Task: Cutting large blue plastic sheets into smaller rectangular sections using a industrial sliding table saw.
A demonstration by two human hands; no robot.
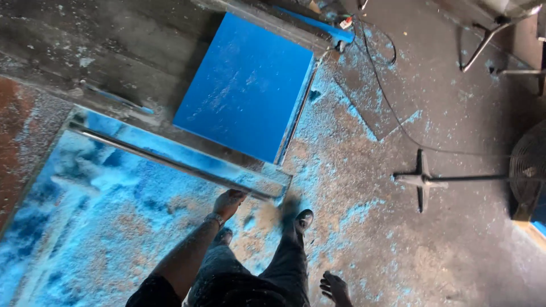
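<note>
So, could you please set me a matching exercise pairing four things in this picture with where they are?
1. left hand
2. right hand
3. blue board
4. fan

a. at the right edge, on the floor
b. leaning near the top middle
c. low, beside the right leg
d. on the metal bar at the table's edge

Pairs: 1-d, 2-c, 3-b, 4-a

metal rail (170,162) ahead, open floor (398,244) right
</note>
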